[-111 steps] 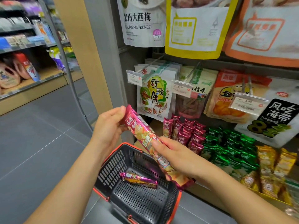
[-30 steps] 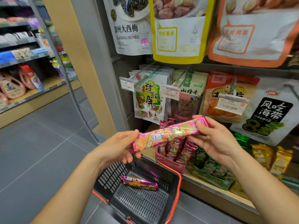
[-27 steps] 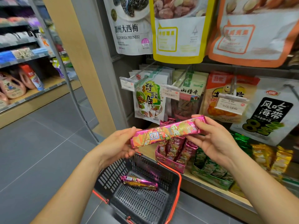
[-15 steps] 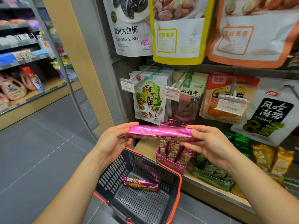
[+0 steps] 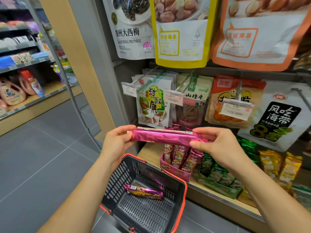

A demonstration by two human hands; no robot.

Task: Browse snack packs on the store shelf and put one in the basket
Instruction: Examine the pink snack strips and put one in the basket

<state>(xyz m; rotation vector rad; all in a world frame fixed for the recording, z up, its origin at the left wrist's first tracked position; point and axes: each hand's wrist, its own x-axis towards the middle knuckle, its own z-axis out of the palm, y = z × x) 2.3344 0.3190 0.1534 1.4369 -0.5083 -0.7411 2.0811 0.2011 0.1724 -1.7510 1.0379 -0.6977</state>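
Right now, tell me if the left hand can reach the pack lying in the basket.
Probably, but not freely: the left hand grips one end of the pink pack. Below it the basket is open, nothing covering the pack inside.

Floor [image 5: 43, 158]: laid in large grey tiles.
Pillar [image 5: 75, 68]: clad in pale wood.
Far shelving [image 5: 33, 100]: stocked with bottles, seen blurred.
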